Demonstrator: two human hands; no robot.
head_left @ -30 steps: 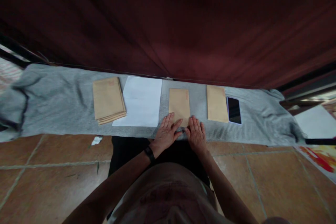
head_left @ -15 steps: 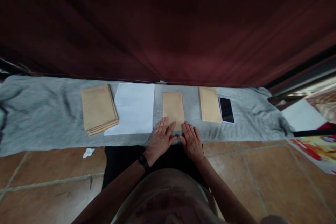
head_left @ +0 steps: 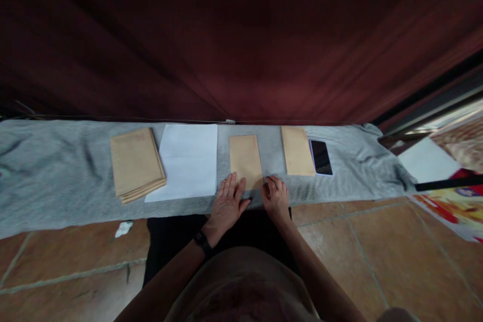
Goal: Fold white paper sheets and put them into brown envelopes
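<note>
A small brown paper envelope [head_left: 245,153] lies on the grey cloth in front of me, its faint red print near the top right corner. My left hand [head_left: 228,206] is spread flat, fingers over the envelope's lower left part. Beside the lower right edge, my right hand [head_left: 276,198] has its fingers bent inward and the thumb close to the paper's edge. What those curled fingers hold, if anything, is hidden.
To the left, a stack of larger brown envelopes [head_left: 136,161] overlaps white paper sheets [head_left: 190,161]. More brown envelopes [head_left: 298,151] lie to the right, beside a phone [head_left: 321,157]. Grey cloth [head_left: 362,171] covers the narrow surface; a dark red curtain [head_left: 241,60] hangs behind it.
My right hand has gone from flat with stretched fingers to curled at the envelope's edge. The left hand stays flat on the paper. The whole view has shifted slightly.
</note>
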